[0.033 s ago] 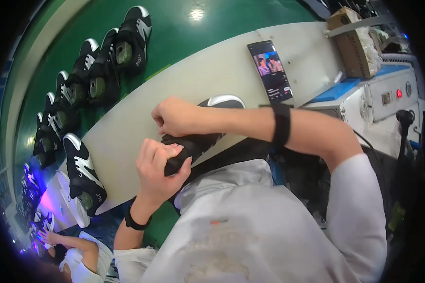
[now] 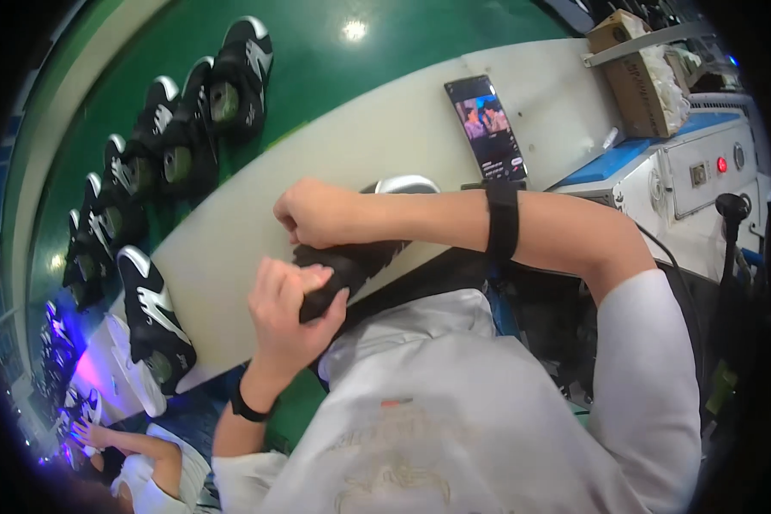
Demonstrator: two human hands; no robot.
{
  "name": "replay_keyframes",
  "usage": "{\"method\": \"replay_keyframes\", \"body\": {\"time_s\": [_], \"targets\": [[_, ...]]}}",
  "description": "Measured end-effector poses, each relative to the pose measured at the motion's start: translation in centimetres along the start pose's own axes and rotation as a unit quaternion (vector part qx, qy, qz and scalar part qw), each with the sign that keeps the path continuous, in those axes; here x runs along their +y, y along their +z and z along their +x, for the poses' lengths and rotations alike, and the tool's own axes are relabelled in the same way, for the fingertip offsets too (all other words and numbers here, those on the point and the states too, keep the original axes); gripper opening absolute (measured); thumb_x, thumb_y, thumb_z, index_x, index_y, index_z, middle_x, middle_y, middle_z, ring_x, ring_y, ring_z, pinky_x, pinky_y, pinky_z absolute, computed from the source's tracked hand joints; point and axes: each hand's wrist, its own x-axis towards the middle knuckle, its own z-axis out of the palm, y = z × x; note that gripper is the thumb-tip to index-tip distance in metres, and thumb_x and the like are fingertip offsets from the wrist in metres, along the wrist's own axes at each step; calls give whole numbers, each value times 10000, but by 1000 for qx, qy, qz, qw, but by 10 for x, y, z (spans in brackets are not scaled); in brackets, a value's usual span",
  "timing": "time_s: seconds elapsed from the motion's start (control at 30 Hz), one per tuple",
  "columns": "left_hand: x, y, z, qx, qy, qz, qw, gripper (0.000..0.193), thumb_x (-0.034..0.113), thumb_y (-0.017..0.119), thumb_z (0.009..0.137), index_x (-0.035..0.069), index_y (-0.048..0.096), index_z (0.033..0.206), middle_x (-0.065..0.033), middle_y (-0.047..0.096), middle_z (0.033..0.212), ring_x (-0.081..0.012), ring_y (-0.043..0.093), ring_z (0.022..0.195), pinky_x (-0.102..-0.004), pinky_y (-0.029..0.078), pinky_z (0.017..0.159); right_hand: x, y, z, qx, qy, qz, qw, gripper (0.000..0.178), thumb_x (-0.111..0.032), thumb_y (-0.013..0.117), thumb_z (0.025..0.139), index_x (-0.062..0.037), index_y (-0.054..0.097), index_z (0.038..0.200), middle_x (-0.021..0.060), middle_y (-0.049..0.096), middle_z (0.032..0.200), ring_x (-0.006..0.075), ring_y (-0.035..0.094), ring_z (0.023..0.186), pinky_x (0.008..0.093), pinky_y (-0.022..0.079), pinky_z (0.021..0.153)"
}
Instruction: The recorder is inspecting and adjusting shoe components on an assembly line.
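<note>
A black sneaker (image 2: pixel 338 283) with a white toe lies on the white table, its toe pointing away to the right. My left hand (image 2: pixel 289 301) is closed around the heel end, thumb on the near side and fingers over the opening. Across the shoe reaches my right forearm, hiding much of its upper. My right hand (image 2: pixel 317 214) is curled into a fist just beyond the shoe's collar; what its fingers hold, if anything, is hidden.
Another black-and-white sneaker (image 2: pixel 156 321) stands at the table's left end, near a white shoe (image 2: pixel 141 377). More sneakers (image 2: pixel 240 77) line the green surface beyond. A phone (image 2: pixel 488 128) lies on the white table (image 2: pixel 385 120). At right are a machine (image 2: pixel 702 171) and a carton (image 2: pixel 642 90). A co-worker (image 2: pixel 150 463) sits lower left.
</note>
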Motion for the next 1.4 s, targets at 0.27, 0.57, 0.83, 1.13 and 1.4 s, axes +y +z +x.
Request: {"method": "replay_keyframes", "body": {"time_s": [0.27,0.57,0.83,1.13,1.4], "targets": [[3,-49,-90,181,-268,133,937,263,83,732,817,-3,588,1019,-139,557,942,-279,572,872,-376,469,807,148,-228,12,399,17,-210,893,397,-292,738,849,-13,689,1128,169,689,1128,296,661,1038,389,521,909],[-5,-49,-118,304,-426,138,841,249,132,626,970,6,514,1153,-102,597,1109,-177,568,966,-301,480,856,317,-433,29,506,212,-388,741,945,-631,788,702,108,505,1218,313,640,1083,477,624,1035,484,497,934],[-2,-50,-113,298,-428,146,841,255,130,615,979,14,504,1176,-98,581,1147,-177,574,979,-303,486,874,319,-424,54,448,339,-363,743,888,-720,706,723,-48,574,1288,243,488,1352,464,462,1241,537,440,1001],[-1,-48,-106,310,-437,147,831,249,126,638,954,4,526,1140,-107,573,1079,-194,567,944,-317,488,842,324,-382,8,399,236,-412,785,765,-579,754,736,-30,631,1253,228,578,1250,417,569,1160,486,497,957],[-4,-48,-108,320,-422,124,839,247,119,648,951,5,537,1139,-92,580,1077,-176,575,930,-295,495,806,314,-381,38,394,213,-203,871,945,-679,792,644,78,593,1172,302,606,1207,375,625,1119,451,507,939]]}}
